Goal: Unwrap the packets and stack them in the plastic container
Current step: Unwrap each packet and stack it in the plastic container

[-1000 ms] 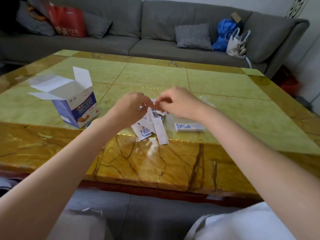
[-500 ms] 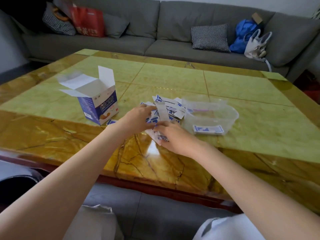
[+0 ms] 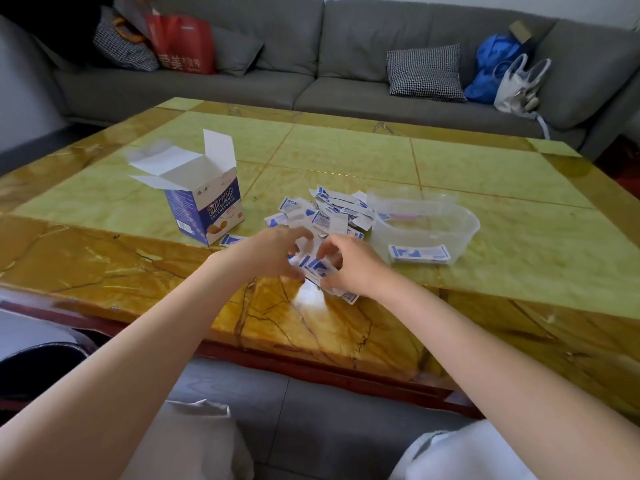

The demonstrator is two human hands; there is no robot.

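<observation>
At frame centre, the left hand (image 3: 273,252) and right hand (image 3: 349,266) pinch one plaster packet (image 3: 317,266); next, peel it open, then stack it in the plastic container (image 3: 464,233).

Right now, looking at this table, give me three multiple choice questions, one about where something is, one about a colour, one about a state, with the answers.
1. Where does the plastic container sit relative to the pile of packets?
A. To its right
B. To its left
C. On the sofa

2. What colour is the print on the open box?
A. Red
B. Blue
C. Black

3. What are the left hand and right hand doing?
A. Resting flat
B. Holding packets between them
C. Lifting the box

Answers: A, the container lies right of the pile; B, the box front is blue and white; B, both hands pinch packets at the table's near edge.
</observation>
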